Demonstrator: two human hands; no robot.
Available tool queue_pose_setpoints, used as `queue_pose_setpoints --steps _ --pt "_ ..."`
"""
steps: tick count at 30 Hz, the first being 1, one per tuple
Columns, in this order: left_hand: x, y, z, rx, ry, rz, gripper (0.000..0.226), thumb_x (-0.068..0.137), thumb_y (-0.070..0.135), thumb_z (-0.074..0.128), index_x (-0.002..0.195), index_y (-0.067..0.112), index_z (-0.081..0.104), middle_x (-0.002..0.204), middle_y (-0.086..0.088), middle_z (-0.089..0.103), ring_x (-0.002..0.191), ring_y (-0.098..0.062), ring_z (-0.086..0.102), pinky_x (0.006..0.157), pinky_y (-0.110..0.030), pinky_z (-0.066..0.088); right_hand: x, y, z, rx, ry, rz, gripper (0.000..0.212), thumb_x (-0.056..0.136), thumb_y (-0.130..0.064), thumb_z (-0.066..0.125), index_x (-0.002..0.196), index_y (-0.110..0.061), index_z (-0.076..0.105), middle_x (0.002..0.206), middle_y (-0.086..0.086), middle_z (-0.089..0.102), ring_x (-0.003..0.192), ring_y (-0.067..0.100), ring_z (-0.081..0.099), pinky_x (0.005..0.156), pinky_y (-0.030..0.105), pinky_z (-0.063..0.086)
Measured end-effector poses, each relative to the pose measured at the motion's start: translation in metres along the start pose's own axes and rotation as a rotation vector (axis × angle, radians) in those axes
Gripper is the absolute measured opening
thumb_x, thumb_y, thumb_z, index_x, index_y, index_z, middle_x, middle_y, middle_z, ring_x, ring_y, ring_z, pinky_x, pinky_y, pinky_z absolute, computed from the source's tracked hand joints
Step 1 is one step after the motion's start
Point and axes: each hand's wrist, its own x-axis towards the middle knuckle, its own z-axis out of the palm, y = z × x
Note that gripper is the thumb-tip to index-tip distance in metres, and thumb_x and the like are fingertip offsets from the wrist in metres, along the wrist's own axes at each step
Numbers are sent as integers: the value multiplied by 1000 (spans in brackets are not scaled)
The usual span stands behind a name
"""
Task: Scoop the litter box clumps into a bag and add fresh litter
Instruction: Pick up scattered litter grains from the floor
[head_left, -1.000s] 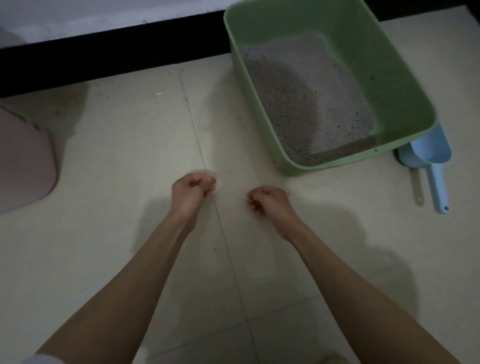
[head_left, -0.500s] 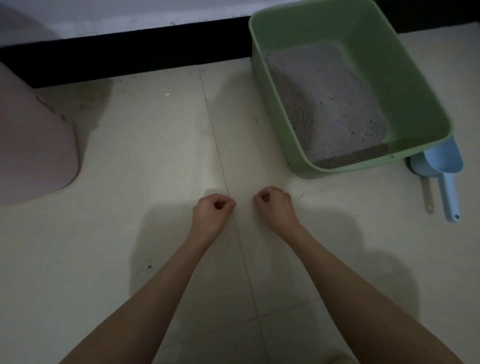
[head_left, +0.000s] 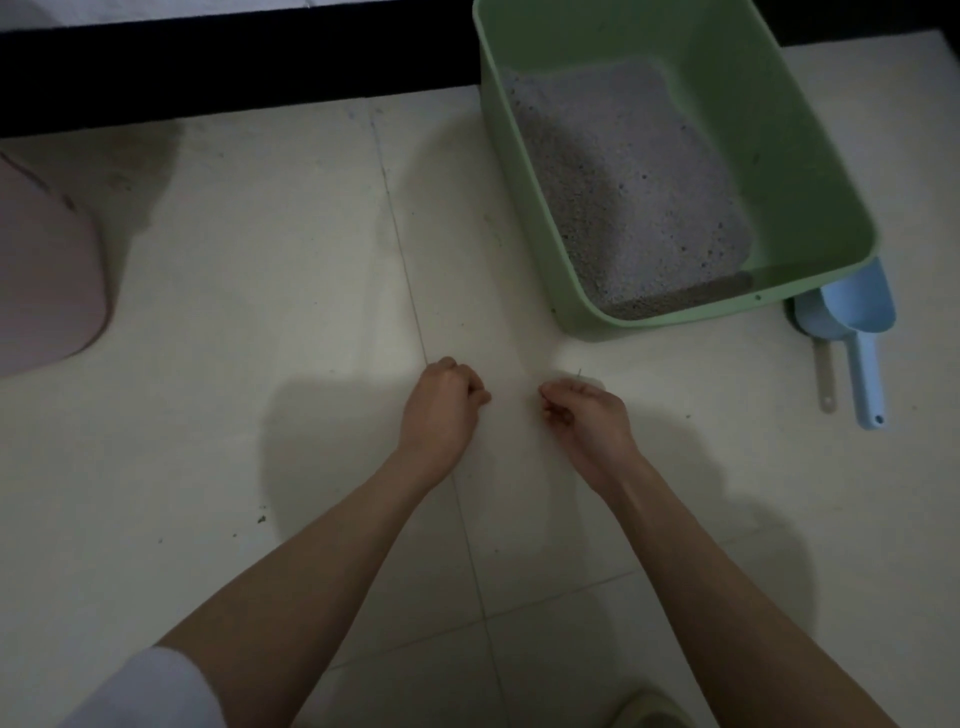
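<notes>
A pale tiled floor (head_left: 260, 312) is filling the view, with a dark band running along the base of the far wall. Lighting is dim.

The fingers (head_left: 475, 389) of the left hand (head_left: 441, 410) are curling into a loose fist just above the floor, and nothing is showing in their grasp. The fingers (head_left: 553, 402) of the right hand (head_left: 587, 415) are likewise curling inward; whether they are pinching anything cannot be told. The two hands are hovering near each other, apart, on either side of a grout line. Both forearms are reaching in from the near edge, and a white sleeve (head_left: 150, 691) is showing at the near left.

The green litter box (head_left: 810, 171) is sitting on the floor at the far right, beyond the right hand and apart from it. Grey litter (head_left: 623, 182) is lying banked against its left wall, leaving bare green bottom at the right. A blue scoop (head_left: 852, 322) is lying just beside the box's near right corner, handle pointing nearward.

A pink rounded container (head_left: 41, 280) is standing at the left edge, well apart from the hands
</notes>
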Motion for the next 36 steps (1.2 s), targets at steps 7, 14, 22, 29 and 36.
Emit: queue_pose_setpoints --steps 7,14,22,29,36 --pt "5 1 -1 93 -103 20 21 91 17 54 97 0 64 103 -19 58 103 -32 53 86 -35 40 -12 -1 14 -25 -19 27 21 84 7 57 66 -3 60 50 0 58 46 7 49 48 15 42" --pt "-7 -8 -46 -857 -256 -506 17 89 8 57 72 4 60 69 -9 57 52 -11 53 50 -16 48 -29 -1 42 -107 53 253 27 93 -3 43 68 -5 52 58 8 52 53 15 45 44 18 37" --pt "-41 -34 -175 -1325 -50 -544 27 99 14 37 86 2 58 85 -13 62 77 -20 61 69 -24 54 -66 -54 144 4 -196 217 33 99 -12 35 73 -3 52 74 12 53 63 16 49 60 21 41" --pt "-92 -44 -352 -1531 238 -257 29 100 17 35 96 3 59 89 -10 69 79 -17 69 70 -23 57 -144 -115 272 228 -618 201 53 103 -34 24 127 8 45 119 20 57 122 29 49 99 33 40" --pt "-99 -88 -458 -1376 529 -282 39 102 18 28 129 -5 44 123 -17 55 114 -27 54 91 -30 43 -207 -151 412 72 -834 110 67 101 -44 22 139 10 30 145 25 37 135 32 37 112 35 30"
